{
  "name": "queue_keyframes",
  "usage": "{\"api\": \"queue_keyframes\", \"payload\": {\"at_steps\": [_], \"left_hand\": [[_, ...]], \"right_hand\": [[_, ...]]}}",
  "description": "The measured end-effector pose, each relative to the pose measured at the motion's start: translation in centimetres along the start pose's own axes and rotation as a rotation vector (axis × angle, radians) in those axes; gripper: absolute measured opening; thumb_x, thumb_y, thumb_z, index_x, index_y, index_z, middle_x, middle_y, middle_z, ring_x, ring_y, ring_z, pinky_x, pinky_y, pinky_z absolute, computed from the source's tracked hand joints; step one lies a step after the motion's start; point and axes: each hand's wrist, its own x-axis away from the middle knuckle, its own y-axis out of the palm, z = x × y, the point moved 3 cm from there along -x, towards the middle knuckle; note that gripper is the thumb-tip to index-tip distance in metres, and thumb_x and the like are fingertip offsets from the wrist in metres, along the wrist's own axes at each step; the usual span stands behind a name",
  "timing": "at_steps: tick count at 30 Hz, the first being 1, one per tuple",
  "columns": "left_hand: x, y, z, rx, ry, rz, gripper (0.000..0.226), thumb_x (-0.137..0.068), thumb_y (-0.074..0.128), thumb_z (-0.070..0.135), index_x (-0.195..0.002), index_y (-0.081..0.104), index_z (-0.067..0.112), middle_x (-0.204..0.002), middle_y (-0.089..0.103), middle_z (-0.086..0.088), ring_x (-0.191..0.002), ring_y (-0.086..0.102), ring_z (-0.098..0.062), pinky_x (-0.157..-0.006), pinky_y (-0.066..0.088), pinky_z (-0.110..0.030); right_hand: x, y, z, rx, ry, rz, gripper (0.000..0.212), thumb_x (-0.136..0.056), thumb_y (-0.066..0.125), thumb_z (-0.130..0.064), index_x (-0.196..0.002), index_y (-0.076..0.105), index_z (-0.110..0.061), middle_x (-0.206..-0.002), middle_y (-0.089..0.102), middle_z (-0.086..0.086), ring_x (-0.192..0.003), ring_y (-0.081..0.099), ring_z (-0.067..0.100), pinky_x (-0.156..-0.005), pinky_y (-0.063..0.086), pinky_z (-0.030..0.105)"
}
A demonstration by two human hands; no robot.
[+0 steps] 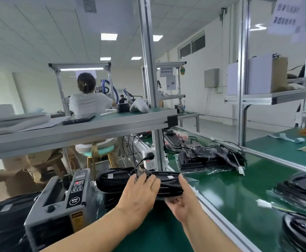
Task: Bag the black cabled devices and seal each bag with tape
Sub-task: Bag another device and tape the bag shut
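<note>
tape dispenser [57, 206] blocks the left, frame post [158, 151] and bagged pile [212, 159] stand ahead; green mat [226, 190] to the right lies open.

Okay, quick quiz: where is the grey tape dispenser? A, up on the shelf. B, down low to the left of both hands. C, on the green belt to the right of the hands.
B: the grey tape dispenser stands low at the left, beside the left hand, which lies flat on the black cabled device that the right hand grips from below.
</note>
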Motion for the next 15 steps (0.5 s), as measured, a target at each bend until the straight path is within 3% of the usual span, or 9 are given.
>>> {"api": "queue_keyframes", "payload": {"at_steps": [3, 5, 6, 8, 10, 12, 15], "left_hand": [[4.1, -3.0, 1.1, 0.099, -0.039, 0.001, 0.064, -0.08, 0.075, 0.032, -0.137, 0.052, 0.01, -0.137, 0.056, -0.01, -0.12, 0.057, -0.031, -0.101, 0.046, -0.048], [7.4, -4.6, 1.7, 0.223, -0.07, 0.055, 0.07, -0.043, 0.095, 0.034, -0.107, 0.076, 0.015, -0.106, 0.074, -0.006, -0.089, 0.072, -0.024, -0.075, 0.061, -0.04], [9.0, -5.2, 2.1, 0.278, -0.088, 0.097, 0.071, -0.029, 0.097, 0.032, -0.096, 0.078, 0.017, -0.095, 0.076, -0.004, -0.077, 0.073, -0.022, -0.066, 0.061, -0.037], [12.1, -5.5, 2.8, 0.355, -0.149, 0.161, 0.082, -0.02, 0.094, 0.031, -0.098, 0.072, 0.019, -0.088, 0.075, -0.003, -0.068, 0.072, -0.021, -0.06, 0.061, -0.034], [15.3, -5.7, 3.5, 0.402, -0.208, 0.237, 0.077, -0.039, 0.087, 0.038, -0.106, 0.055, 0.021, -0.086, 0.074, 0.0, -0.067, 0.071, -0.02, -0.061, 0.06, -0.031], [18.0, -6.5, 4.4, 0.396, -0.32, 0.379, 0.044, -0.071, 0.063, 0.042, -0.109, 0.052, 0.023, -0.082, 0.07, 0.0, -0.063, 0.067, -0.022, -0.06, 0.058, -0.031], [20.5, -7.5, 6.2, 0.534, -0.556, 0.558, 0.031, -0.075, 0.05, 0.03, -0.103, 0.06, 0.024, -0.075, 0.059, -0.002, -0.052, 0.053, -0.025, -0.052, 0.048, -0.031]], "right_hand": [[3.3, -0.1, 0.9, -0.081, 0.001, 0.004, 0.034, -0.088, 0.073, -0.028, -0.109, 0.064, -0.003, -0.102, 0.072, 0.023, -0.092, 0.069, 0.037, -0.078, 0.054, 0.046], [5.9, -0.4, 2.1, 0.003, -0.001, -0.032, 0.025, -0.091, 0.069, -0.026, -0.1, 0.067, -0.004, -0.085, 0.075, 0.019, -0.072, 0.072, 0.033, -0.067, 0.054, 0.04], [7.3, -0.5, 2.6, 0.068, -0.009, -0.049, 0.022, -0.091, 0.068, -0.024, -0.098, 0.068, -0.003, -0.083, 0.075, 0.018, -0.067, 0.071, 0.032, -0.063, 0.053, 0.038], [10.1, -1.2, 3.9, 0.189, -0.033, -0.062, 0.017, -0.087, 0.069, -0.017, -0.095, 0.069, -0.002, -0.083, 0.072, 0.02, -0.067, 0.069, 0.032, -0.06, 0.053, 0.035], [12.5, -1.6, 5.1, 0.285, -0.085, -0.096, 0.016, -0.079, 0.073, -0.011, -0.092, 0.069, -0.002, -0.085, 0.072, 0.019, -0.074, 0.072, 0.037, -0.063, 0.055, 0.036], [14.9, -1.7, 6.0, 0.365, -0.133, -0.139, 0.025, -0.077, 0.075, -0.005, -0.102, 0.072, -0.005, -0.095, 0.075, 0.02, -0.087, 0.074, 0.04, -0.062, 0.058, 0.037], [18.0, -1.6, 7.1, 0.421, -0.2, -0.182, 0.045, -0.06, 0.082, -0.006, -0.103, 0.077, -0.015, -0.096, 0.077, 0.018, -0.086, 0.075, 0.036, -0.063, 0.06, 0.035]]}}
